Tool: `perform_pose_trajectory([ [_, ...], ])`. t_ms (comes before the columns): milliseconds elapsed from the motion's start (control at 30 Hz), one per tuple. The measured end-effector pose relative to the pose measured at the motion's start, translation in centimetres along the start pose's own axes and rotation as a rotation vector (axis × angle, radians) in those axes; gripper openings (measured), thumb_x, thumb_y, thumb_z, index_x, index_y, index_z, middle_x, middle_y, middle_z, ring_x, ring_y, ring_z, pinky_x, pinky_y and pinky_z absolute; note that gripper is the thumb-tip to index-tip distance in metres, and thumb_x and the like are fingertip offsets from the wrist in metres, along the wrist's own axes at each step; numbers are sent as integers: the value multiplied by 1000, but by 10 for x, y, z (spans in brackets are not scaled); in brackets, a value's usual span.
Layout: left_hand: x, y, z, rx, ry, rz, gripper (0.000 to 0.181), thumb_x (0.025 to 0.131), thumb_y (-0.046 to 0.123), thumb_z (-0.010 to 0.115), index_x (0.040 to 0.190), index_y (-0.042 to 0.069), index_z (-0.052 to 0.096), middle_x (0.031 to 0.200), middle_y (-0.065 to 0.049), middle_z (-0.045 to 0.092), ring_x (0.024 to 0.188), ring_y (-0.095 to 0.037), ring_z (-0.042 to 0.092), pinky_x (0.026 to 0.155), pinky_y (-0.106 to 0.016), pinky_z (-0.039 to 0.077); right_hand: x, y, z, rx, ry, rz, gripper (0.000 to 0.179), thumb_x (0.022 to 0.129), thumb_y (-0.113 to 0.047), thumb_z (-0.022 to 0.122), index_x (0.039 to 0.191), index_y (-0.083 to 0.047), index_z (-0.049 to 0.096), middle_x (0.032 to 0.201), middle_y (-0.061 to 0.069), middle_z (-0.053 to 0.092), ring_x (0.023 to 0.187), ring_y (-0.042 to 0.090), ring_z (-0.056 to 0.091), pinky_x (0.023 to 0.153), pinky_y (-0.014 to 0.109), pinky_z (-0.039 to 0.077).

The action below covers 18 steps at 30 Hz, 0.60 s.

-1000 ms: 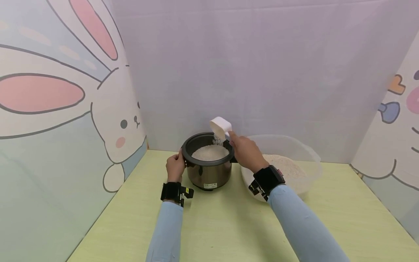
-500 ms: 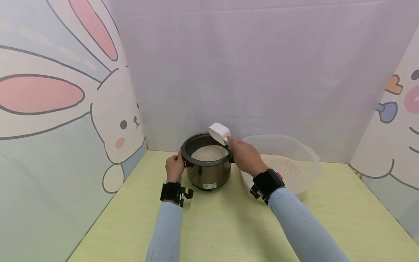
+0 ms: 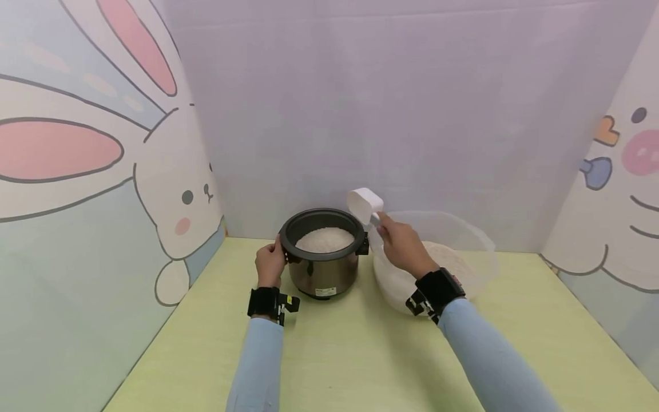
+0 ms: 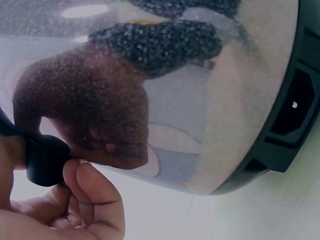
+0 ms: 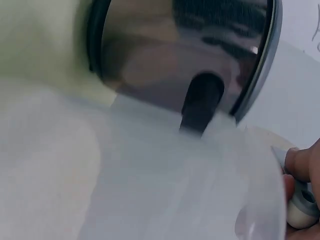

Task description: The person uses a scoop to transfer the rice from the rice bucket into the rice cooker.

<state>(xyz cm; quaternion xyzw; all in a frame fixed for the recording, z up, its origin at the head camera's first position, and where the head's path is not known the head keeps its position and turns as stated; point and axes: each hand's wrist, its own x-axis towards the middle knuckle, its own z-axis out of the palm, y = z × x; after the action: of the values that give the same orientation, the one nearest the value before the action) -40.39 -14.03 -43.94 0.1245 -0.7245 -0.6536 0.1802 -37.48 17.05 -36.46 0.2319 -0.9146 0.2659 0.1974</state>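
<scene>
1. We find the small white scoop, plastic by its look [image 3: 364,205], held in the air above the gap between pot and tub, its mouth tipped leftward. We judge it light and stiff, easily steered by its short handle; we cannot tell whether grains remain inside.
2. Our right hand [image 3: 408,245] pinches that handle between thumb and fingers, which seems the right place to hold it.
3. Left of the scoop stands the round brown metallic pot with a thick black rim [image 3: 323,276], upright. We expect it to be heavy with its load and its glossy side slippery, so the black side lugs look the better hold.
4. Our left hand [image 3: 270,265] pinches the pot's left black lug [image 4: 47,160] between thumb and fingers.
5. White rice-like grains [image 3: 325,240] lie heaped inside the pot; they should pour loosely.
6. Right of the pot, the wide translucent tub [image 3: 391,289] holds more pale grains [image 3: 450,258]. Its wall looks thin and likely to flex.
7. The pot's right black lug [image 3: 362,246] juts toward the tub, where a low scoop could catch.
</scene>
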Motion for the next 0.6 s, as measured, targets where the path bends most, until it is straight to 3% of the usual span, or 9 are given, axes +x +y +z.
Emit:
perform_pose_trajectory([
  [133, 1, -1, 0, -9, -5, 18, 46, 107, 41, 55, 83, 3, 64, 69, -2, 53, 62, -15, 51, 57, -28, 39, -10, 22, -20, -31, 9, 49, 44, 110, -8, 43, 152, 6, 39, 88, 22, 63, 67, 29, 52, 69, 46, 40],
  [333, 2, -1, -1, -20, -16, 49, 49, 107, 42, 55, 78, 3, 61, 66, -1, 51, 59, -14, 49, 54, -27, 37, -25, 50, -46, -102, 11, 100, 44, 110, -6, 43, 150, 10, 39, 92, 28, 65, 65, 29, 52, 67, 45, 39],
  [600, 4, -5, 0, -28, -17, 28, 47, 107, 41, 55, 78, 4, 60, 69, -2, 51, 61, -14, 51, 56, -27, 41, -43, 80, -53, -150, -35, 132, 40, 108, -3, 45, 145, 11, 42, 105, 32, 66, 76, 38, 63, 70, 52, 46],
])
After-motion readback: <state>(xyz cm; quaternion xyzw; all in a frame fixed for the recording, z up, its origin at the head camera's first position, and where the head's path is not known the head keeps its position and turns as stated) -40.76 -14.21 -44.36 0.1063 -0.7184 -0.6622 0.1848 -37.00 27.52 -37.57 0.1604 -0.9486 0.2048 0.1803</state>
